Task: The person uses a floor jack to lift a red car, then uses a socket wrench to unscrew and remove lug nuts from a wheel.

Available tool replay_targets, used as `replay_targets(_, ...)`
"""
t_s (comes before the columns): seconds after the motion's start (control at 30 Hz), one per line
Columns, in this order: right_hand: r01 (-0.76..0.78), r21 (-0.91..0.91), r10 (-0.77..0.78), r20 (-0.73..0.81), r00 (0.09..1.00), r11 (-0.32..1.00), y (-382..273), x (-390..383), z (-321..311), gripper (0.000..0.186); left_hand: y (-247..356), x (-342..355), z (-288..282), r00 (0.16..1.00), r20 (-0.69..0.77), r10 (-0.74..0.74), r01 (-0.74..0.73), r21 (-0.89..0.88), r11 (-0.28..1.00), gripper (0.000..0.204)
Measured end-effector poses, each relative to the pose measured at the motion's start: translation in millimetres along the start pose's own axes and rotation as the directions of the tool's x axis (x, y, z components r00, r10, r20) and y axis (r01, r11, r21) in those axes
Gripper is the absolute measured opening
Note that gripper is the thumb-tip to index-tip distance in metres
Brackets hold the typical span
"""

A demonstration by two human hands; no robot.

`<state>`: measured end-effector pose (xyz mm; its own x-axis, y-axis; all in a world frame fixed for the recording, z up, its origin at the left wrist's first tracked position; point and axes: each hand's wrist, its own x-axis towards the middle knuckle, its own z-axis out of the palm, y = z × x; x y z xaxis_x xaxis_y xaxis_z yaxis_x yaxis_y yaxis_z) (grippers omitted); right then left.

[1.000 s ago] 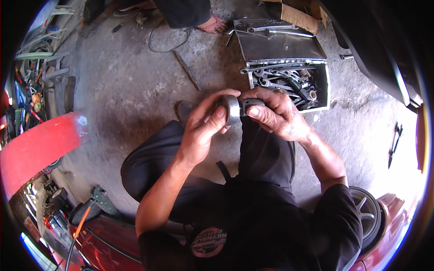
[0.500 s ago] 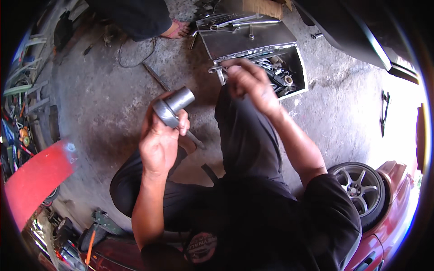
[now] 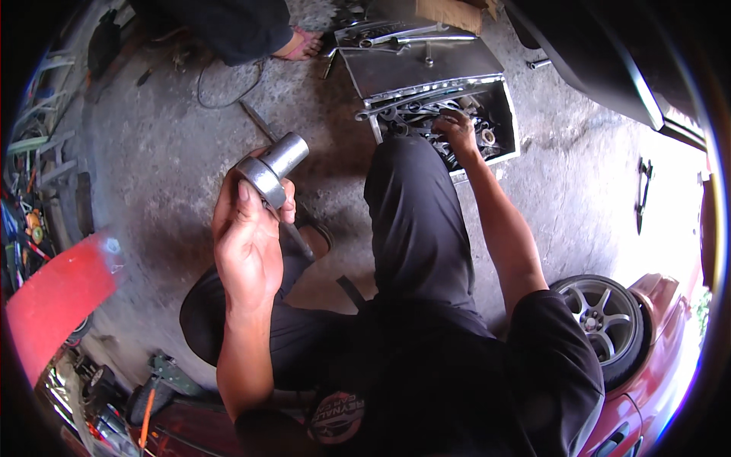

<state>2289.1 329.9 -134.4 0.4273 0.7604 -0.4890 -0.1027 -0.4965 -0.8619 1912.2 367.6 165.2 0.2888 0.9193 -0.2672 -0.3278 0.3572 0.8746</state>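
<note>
My left hand (image 3: 251, 251) is closed around a stepped metal cylinder (image 3: 276, 169), a wide grey ring with a narrower tube rising from it. The tube tilts up and to the right, above the floor. My right hand (image 3: 459, 137) is down in an open metal toolbox (image 3: 512, 114), over a heap of wrenches and sockets (image 3: 411, 118). Its fingers are bent and look apart, with nothing visible between them; the tips are partly lost among the tools.
The toolbox lid (image 3: 422, 70) lies folded back with tools on it. Behind my left hand, a long bar (image 3: 259, 120) lies on the concrete. Another person's foot (image 3: 304, 46) is at the far side. A car wheel (image 3: 601, 320) stands at right, a red panel (image 3: 61, 297) at left.
My right hand has moved from above my knee at the toolbox's near left corner rightward into the tools. My left hand has shifted slightly left, still holding the stepped metal cylinder.
</note>
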Motion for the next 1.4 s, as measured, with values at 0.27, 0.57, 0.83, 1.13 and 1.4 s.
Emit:
replay_targets(0.27, 0.272, -0.872, -0.329, 0.138, 0.934, 0.407, 48, 16, 20, 0.042, 13, 1, -25, 0.981, -0.193, -0.033, 0.002, -0.161, 0.987, 0.019)
replay_targets(0.57, 0.486, -0.758, -0.263, 0.41, 0.873, 0.434, -1, -66, 21, 0.029, 8, 30, -44, 0.938, -0.278, 0.207, -0.279, -0.25, 0.927, 0.04)
replay_targets(0.83, 0.444, -0.606, 0.299, 0.754, 0.585, 0.66, -255, -216, 178, 0.074, 148, -43, -71, 0.624, -0.762, 0.173, -0.533, -0.252, 0.808, 0.045)
replay_targets(1.13, 0.826, -0.34, 0.246, 0.936, 0.251, 0.449, -408, -463, 254, 0.03, 363, -332, -96, 0.317, -0.948, -0.027, -0.817, -0.288, 0.5, 0.04)
replay_targets(1.4, 0.931, -0.099, 0.156, 0.987, 0.046, 0.352, -477, -599, 339, 0.031, 381, -450, -152, 0.176, -0.967, -0.182, -0.89, -0.235, 0.39, 0.039)
